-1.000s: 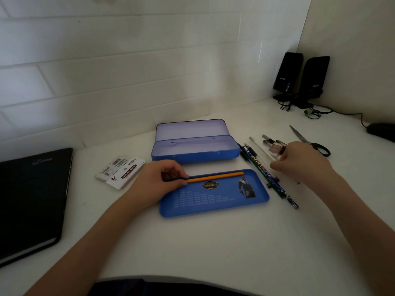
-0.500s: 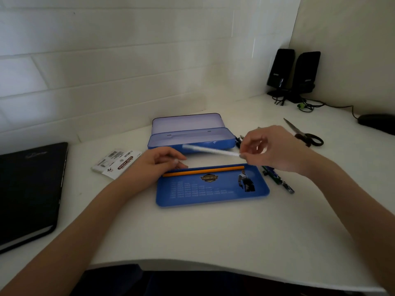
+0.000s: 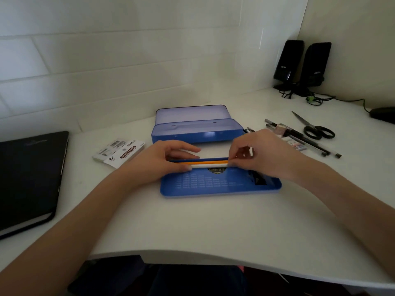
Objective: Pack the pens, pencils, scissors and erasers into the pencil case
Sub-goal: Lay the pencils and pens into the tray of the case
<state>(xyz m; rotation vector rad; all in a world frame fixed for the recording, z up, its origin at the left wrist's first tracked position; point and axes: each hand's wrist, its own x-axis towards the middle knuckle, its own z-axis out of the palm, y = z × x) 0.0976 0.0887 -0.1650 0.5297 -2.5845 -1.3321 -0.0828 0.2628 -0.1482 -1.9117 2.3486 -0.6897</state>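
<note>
- A person's right hand pinches one end of a white pen; the left hand pinches the other, laying it on the blue tray just beside an orange pencil.
- The tray lies near the desk's front edge; the open case stands just behind it, toward the wall.
- Done well, the step likely means keeping the pen parallel to the pencil, flat against it, and releasing both ends together so neither rolls.
- Still unpacked toward the desk's right edge: more pens and scissors.
- Elsewhere on the white desk: sticky notes left of the case, a black notebook at the left edge, two speakers in the far right corner against a tiled wall.
</note>
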